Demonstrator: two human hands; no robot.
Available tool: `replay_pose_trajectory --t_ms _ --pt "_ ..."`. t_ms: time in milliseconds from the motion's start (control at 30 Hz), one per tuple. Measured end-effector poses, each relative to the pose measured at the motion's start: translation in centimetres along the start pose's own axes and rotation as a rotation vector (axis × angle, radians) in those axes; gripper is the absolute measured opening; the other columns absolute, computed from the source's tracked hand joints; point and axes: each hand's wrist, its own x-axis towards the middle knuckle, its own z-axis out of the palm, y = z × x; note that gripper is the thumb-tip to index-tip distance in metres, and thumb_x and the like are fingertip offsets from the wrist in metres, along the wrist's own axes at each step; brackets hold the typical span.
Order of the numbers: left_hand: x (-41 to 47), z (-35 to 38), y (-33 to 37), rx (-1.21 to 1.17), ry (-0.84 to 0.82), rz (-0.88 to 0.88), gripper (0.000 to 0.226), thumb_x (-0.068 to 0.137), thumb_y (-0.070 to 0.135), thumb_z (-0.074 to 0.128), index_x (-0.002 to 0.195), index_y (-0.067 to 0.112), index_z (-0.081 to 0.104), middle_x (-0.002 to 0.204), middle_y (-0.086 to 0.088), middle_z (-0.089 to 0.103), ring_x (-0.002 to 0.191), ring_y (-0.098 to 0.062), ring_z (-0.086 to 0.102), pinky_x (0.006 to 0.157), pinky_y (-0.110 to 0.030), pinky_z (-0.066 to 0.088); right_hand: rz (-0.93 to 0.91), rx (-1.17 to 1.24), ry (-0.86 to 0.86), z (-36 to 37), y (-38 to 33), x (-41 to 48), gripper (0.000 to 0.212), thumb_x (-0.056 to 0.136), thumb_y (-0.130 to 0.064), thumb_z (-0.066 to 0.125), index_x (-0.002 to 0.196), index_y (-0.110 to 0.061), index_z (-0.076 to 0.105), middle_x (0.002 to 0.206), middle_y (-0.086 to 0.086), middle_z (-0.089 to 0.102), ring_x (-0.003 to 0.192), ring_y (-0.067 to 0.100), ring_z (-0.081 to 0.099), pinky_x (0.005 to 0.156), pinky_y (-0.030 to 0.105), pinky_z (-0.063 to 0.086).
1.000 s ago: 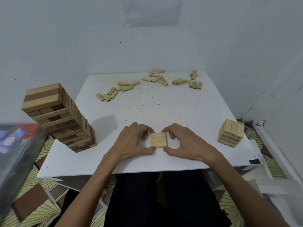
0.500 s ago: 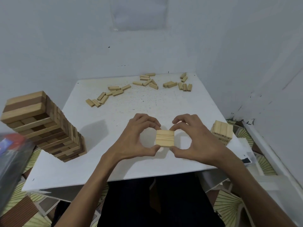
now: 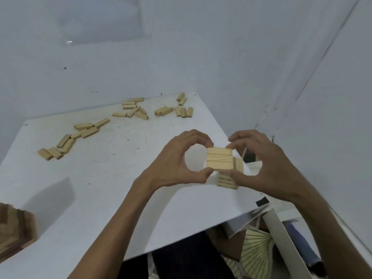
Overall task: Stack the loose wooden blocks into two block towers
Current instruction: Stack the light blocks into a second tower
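Near left edge: a tall tower [image 3: 14, 232] of light and dark blocks stands on the white tabletop [image 3: 100, 188]. It is blurred and cut off by the frame, and its shadow falls to its right. Loose wooden blocks lie flat in three scatters: a left cluster [image 3: 66, 140] toward the far left, a middle cluster [image 3: 132, 110] at the far edge, and a right cluster [image 3: 182, 109] near the far right corner. All three are well apart from both hands. Right of centre, the left grip [image 3: 177, 164] pinches the left end of a three-block layer [image 3: 219, 161], thumb on the near edge and curled fingers on the far edge. The layer, three light blocks side by side, is held level and raised off the tabletop. Directly behind and below it stands a short tower [image 3: 227, 181] of light blocks, close to the tabletop's right edge. Part of its top shows just right of the layer, and its slatted side shows beneath. Contact between the layer and the short tower cannot be determined. The right grip [image 3: 259, 164] grasps the layer's right end in the same manner, thumb near and fingers curled over the far edge. Below the tabletop's near right corner lies a fan-patterned floor mat [image 3: 255, 250].
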Motion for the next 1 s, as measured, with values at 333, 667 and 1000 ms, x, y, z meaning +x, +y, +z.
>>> replay_pose_trajectory --t_ms 333,667,1000 --pt "1.9 4.5 -2.4 -0.316 0.041 -0.055 0.043 0.077 0.026 0.078 0.115 0.01 0.067 0.121 0.0 0.068 0.12 -0.029 0.062 0.105 -0.045 0.048 0.079 0.312 0.193 2.6 4.2 -2.2 0.048 0.082 -0.042 0.074 0.124 -0.022 0.062 0.134 -0.015 0.058 0.129 0.017 0.055 0.098 0.025 0.051" --pt "1.4 7.2 -4.1 -0.424 0.069 -0.07 0.048 0.079 0.021 0.079 0.121 0.003 0.065 0.126 -0.007 0.067 0.128 -0.032 0.059 0.109 -0.046 0.047 0.132 0.42 0.337 5.7 4.9 -3.7 0.051 0.084 -0.038 0.071 0.13 -0.019 0.059 0.137 -0.004 0.057 0.134 0.028 0.05 0.101 0.038 0.051" --pt "1.5 7.9 -5.0 -0.395 0.082 -0.029 0.05 0.079 0.026 0.075 0.122 0.004 0.064 0.137 -0.008 0.061 0.135 -0.033 0.051 0.11 -0.047 0.045 0.15 0.411 0.355 6.6 5.4 -3.8 0.051 0.083 -0.039 0.07 0.131 -0.028 0.056 0.138 -0.009 0.055 0.136 0.022 0.049 0.102 0.029 0.049"
